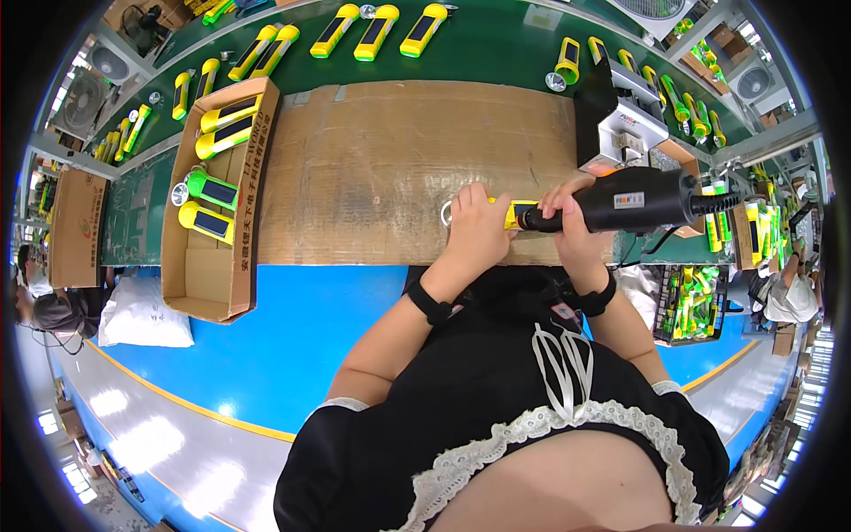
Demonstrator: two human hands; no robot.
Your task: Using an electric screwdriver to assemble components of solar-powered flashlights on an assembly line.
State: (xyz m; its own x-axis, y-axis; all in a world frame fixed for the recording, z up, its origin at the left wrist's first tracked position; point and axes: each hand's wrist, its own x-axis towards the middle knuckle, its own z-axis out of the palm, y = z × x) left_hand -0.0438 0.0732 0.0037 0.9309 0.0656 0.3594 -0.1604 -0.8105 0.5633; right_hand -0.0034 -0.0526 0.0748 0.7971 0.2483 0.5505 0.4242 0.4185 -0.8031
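Both my hands work over the brown cardboard sheet on the bench. My left hand (479, 223) is closed around a yellow flashlight (517, 209), which lies sideways with its clear, round head pointing left. Much of its body is hidden under my fingers. A black electric screwdriver (631, 200) lies nearly level, and my right hand (576, 226) grips its front end. Its tip meets the right end of the flashlight; the exact contact point is hidden. A cable runs off the screwdriver's back to the right.
An open cardboard box (197, 282) on the left holds several yellow and green flashlights. More flashlights (377, 33) lie along the green bench (496, 44) at the back. A black-and-silver machine (628, 124) stands just beyond the screwdriver. A black crate (690, 306) of green and yellow parts sits lower right.
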